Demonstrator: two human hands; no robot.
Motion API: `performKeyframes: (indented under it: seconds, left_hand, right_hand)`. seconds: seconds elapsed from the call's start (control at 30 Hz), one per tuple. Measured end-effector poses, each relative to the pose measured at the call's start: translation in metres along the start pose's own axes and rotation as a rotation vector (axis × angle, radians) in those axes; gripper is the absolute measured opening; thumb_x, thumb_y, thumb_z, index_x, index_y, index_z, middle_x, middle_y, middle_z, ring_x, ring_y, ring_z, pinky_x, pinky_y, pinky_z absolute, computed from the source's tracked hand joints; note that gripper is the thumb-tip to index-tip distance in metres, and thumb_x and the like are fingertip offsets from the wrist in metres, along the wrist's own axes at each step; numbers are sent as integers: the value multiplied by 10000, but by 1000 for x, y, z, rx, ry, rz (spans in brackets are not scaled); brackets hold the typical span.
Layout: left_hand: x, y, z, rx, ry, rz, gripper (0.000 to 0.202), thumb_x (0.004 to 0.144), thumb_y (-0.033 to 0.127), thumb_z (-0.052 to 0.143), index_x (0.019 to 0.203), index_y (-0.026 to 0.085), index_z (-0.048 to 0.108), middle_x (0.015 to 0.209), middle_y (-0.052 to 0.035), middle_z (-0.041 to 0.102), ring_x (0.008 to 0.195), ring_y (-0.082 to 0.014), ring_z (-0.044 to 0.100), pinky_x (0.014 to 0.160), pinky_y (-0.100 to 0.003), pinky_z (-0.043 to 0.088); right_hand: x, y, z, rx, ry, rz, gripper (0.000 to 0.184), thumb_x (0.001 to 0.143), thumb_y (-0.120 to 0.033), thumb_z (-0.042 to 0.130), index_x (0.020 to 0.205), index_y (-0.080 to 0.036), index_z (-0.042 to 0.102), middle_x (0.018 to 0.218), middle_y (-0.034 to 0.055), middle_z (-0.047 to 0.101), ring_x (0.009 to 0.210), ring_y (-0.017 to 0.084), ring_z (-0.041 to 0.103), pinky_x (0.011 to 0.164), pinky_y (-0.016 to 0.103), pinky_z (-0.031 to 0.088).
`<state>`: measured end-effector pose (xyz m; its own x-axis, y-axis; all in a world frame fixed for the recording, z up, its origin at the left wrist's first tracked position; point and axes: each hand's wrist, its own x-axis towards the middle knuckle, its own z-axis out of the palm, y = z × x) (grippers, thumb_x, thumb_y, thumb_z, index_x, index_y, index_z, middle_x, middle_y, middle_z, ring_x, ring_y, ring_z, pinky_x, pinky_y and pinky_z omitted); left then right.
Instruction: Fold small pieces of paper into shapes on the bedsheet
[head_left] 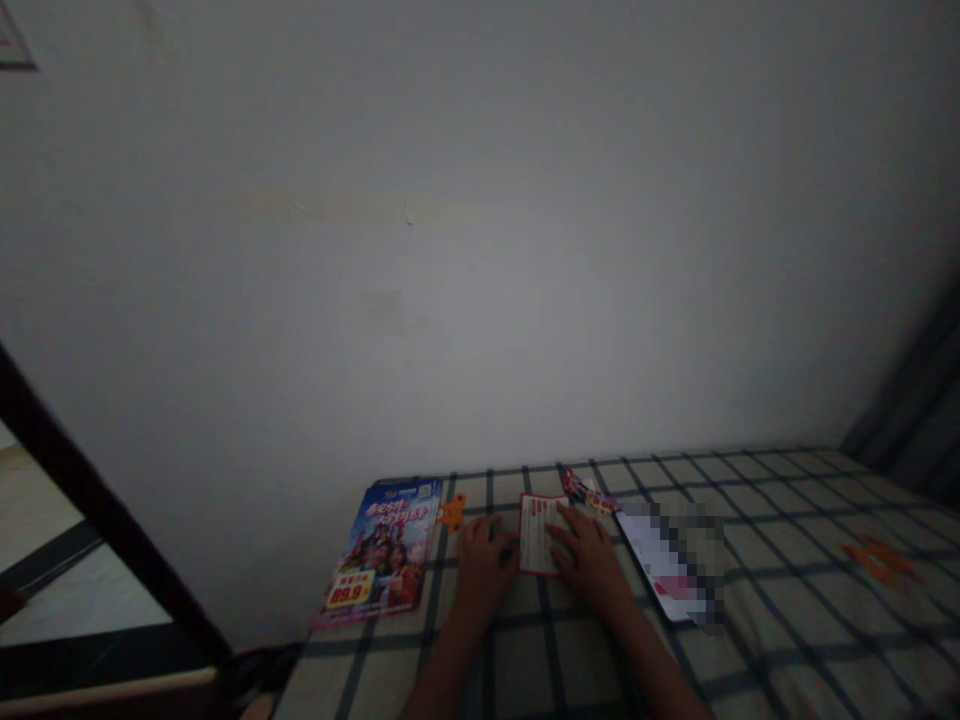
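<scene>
A small white card with a red border and printed lines [536, 540] lies flat on the checked cloth between my hands. My right hand [585, 550] rests with spread fingers over the card's right edge. Just left of the card is my left hand [486, 555], its fingers apart and bent, the fingertips near the card's left edge. Whether they touch it I cannot tell. Left of that hand lies a colourful flyer [390, 550] with a price printed in its lower corner.
A crumpled, colourful wrapper [589, 492] lies behind my right hand. To its right is a flat white item with a dark edge [652, 560], partly blurred out. The checked cloth [787, 580] bears orange figures. A pale wall [480, 300] rises behind; a dark curtain [915, 400] hangs at right.
</scene>
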<state>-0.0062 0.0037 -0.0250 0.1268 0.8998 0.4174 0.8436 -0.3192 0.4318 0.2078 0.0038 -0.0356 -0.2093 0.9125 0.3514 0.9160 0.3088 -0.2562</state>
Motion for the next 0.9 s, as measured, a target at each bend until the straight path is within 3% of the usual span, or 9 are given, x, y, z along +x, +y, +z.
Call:
performKeyframes:
  seconds: [0.9]
  left_hand:
    - [1, 1, -3, -6, -10, 11, 201, 817, 230, 663, 979, 290, 765, 1256, -64, 617, 1231, -291, 479, 1096, -521, 357]
  right_hand:
    - [-2, 3, 5, 7, 55, -39, 387, 925, -325, 524, 1299, -337, 621, 1522, 46, 465, 1410, 279, 413, 1159, 564, 303]
